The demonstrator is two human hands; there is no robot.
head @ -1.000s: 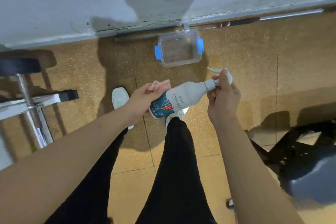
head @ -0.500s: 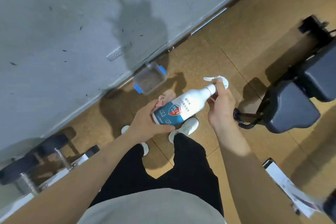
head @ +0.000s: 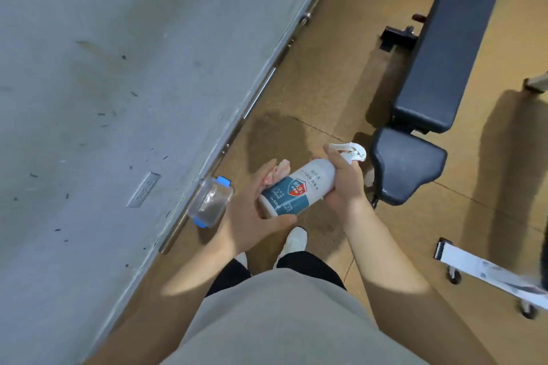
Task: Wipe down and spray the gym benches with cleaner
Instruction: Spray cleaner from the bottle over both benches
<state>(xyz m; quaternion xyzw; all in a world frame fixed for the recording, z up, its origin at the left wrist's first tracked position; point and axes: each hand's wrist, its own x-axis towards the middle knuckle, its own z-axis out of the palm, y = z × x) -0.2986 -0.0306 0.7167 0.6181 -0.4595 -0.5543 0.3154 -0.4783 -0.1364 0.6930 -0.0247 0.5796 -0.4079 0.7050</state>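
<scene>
I hold a white spray bottle [head: 296,185] with a blue label and a red 99.9% shield, lying tilted in front of me. My left hand [head: 252,210] cups its base and also clutches a pink cloth [head: 277,171] against it. My right hand [head: 344,181] grips the bottle's neck just under the white trigger head [head: 350,151]. A black padded gym bench [head: 441,68] stands to the right, its small seat pad [head: 409,163] just beyond my right hand.
A clear plastic box with blue clips [head: 212,201] sits on the brown floor by the grey wall [head: 103,98]. A metal bar [head: 258,98] lies along the wall's foot. A white frame with wheels [head: 486,272] stands at the right. My white shoe [head: 292,241] shows below the bottle.
My view has swung to the right, so the whole bench has come into sight and the box has slid left. My right hand has slipped lower on the bottle's neck.
</scene>
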